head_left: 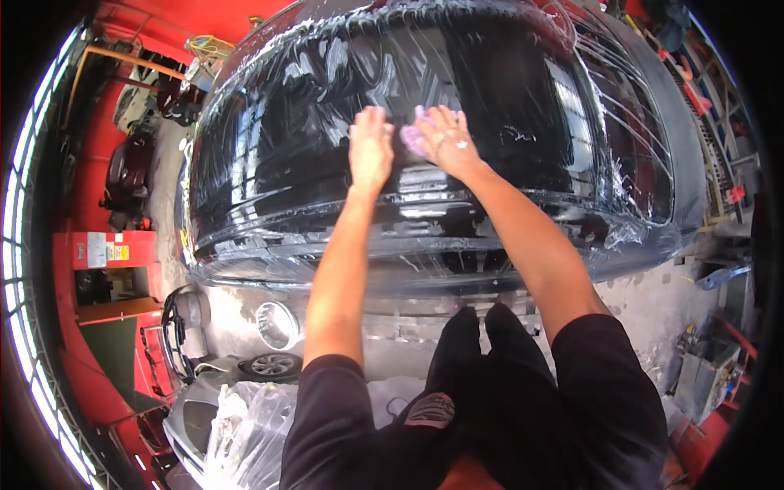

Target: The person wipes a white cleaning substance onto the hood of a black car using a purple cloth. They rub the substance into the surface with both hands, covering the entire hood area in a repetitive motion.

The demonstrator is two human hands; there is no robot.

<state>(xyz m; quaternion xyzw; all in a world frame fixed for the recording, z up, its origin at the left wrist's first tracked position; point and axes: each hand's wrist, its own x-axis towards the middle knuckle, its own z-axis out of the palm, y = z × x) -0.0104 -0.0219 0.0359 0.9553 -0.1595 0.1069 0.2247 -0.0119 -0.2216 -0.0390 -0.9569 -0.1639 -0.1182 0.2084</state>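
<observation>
While crumpled clear plastic sheeting (253, 425), a grey-spoked wheel (271, 366) and a round silvery bucket (276, 325) lie on the floor nearer the wearer, two bare hands reach past the near edge of a glossy black car panel (278, 147). At the middle of it, the right hand (447, 143), its back flecked with white, holds a soft lavender cloth (415, 139) under its fingers; just beside it, the left hand (371, 151) lies flat, fingers extended, seemingly holding nothing. The step appears to be wiping; the next move would call for light, even pressure toward the white streaks (314, 69) near the far edge. Beyond stands a red wall (216, 16).
</observation>
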